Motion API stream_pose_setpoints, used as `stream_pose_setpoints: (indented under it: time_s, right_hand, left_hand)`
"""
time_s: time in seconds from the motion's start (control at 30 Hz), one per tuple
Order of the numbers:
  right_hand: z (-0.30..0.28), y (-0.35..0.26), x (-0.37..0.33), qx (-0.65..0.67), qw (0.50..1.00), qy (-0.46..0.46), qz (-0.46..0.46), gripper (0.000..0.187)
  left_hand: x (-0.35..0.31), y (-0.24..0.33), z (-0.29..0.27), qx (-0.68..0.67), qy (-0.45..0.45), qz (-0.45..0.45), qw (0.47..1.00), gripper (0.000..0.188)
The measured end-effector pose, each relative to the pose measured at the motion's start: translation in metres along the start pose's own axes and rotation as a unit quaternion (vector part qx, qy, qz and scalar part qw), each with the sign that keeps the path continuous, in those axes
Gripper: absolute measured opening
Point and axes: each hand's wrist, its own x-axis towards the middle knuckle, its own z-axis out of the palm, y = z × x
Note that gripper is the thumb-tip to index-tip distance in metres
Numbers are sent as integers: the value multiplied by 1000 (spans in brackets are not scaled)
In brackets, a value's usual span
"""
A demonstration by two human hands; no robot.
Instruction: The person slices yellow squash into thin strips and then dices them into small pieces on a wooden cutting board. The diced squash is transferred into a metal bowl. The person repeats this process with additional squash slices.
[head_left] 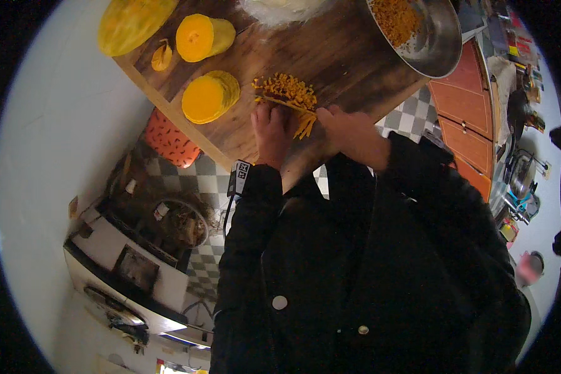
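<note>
On a wooden cutting board, a heap of diced orange pumpkin lies just beyond my hands. My left hand curls down on a small bundle of pumpkin strips at the board's near edge. My right hand is closed in a fist beside it, gripping a knife. The knife's thin blade shows edge-on across the strips, between the dice and my fingers. Its handle is hidden inside the fist. Both forearms are in dark sleeves.
A metal bowl holding diced pumpkin sits at the board's right end. A stack of round pumpkin slices, a cut chunk, a large piece and a scrap lie to the left. Below is a checkered floor with an orange patterned object.
</note>
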Motion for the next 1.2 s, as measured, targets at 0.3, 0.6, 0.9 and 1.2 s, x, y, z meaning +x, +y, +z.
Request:
stream_pose_setpoints:
  time_s: [0.3,0.6,0.9,1.2]
  right_hand:
    - [20,21,23,155,983,63,75,18]
    - [4,37,0,271,940,200,56,23]
    - [15,48,-14,281,946,158,38,21]
    - [21,48,-21,288,950,122,22,17]
  left_hand:
    - [-4,5,2,0,-15,-26,1000,31]
    - [-25,46,24,80,-4,63,995,54]
    - [-30,26,13,164,72,-19,984,66]
    - [-37,27,3,137,-18,1,990,85]
